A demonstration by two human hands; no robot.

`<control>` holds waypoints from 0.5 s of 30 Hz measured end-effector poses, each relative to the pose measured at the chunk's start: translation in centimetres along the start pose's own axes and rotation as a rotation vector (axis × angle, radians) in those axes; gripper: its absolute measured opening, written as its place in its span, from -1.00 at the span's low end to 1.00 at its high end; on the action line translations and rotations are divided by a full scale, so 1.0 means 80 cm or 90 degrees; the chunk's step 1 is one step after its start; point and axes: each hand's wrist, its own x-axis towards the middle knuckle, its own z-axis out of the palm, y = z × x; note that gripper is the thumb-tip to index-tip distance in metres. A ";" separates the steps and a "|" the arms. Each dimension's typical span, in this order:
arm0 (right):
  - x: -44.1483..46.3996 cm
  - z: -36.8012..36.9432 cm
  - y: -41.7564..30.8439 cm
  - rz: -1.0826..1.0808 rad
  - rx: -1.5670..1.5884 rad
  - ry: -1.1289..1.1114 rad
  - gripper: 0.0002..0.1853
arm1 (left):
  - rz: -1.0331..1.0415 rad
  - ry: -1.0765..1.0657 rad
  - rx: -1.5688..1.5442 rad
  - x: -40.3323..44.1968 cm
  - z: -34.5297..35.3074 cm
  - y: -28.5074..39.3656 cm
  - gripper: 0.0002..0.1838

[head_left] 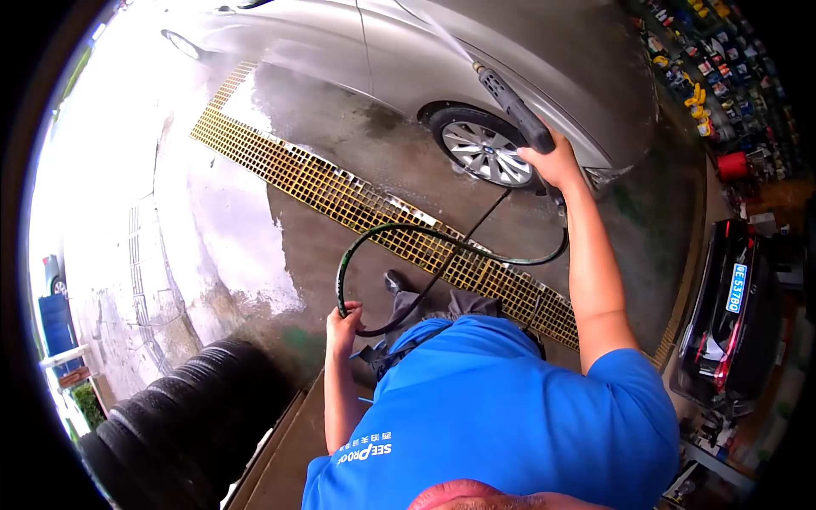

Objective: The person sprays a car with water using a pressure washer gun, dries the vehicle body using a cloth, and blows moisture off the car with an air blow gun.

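Note:
My right hand (554, 158) is wrapped round the rear grip of a dark spray gun (510, 104), with my arm stretched forward. From its nozzle a jet of water runs to the upper left, along the side of a silver-beige car (323, 42). The gun is above the car's wheel (484, 151). A dark hose (408, 227) hangs from the gun, loops over the floor and comes back to my left hand (344, 319), whose fingers are closed round it near my waist.
A yellow floor grating (314, 183) crosses the wet floor. Stacked black tires (183, 408) stand at the lower left. At the right are a black car (722, 314), a red container (731, 167) and shelves of small items (710, 76). The hose also crosses the grating.

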 end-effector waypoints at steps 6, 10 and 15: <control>0.095 0.061 -0.087 -0.074 -0.010 -0.035 -0.21 | 0.001 0.016 -0.067 0.017 -0.049 0.002 -0.82; 0.150 0.087 -0.141 -0.126 -0.028 -0.042 -0.18 | -0.028 0.018 -0.096 0.015 -0.062 0.001 -0.82; 0.179 0.117 -0.221 -0.227 -0.058 -0.060 -0.20 | -0.029 0.006 -0.118 0.032 -0.083 -0.004 -0.80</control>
